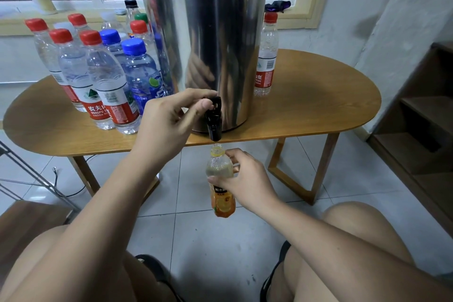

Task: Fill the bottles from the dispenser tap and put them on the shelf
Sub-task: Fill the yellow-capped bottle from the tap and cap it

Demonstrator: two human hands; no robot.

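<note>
The left fingers (pixel 193 94) pinch the tap (pixel 214 122) lever; the right fingers (pixel 237 153) grip the bottle (pixel 218 165) right under its spout. Thin, light plastic that probably dents and grows heavier: hold its shoulder. Left of the fingers stand some eleven capped bottles (pixel 107 76) on the tabletop (pixel 318 105); a lone bottle (pixel 266 56) stands to their right.

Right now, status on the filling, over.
Left hand pinching the tap lever. Right hand gripping the orange-label bottle, open mouth just under the spout. Nothing between them.
</note>
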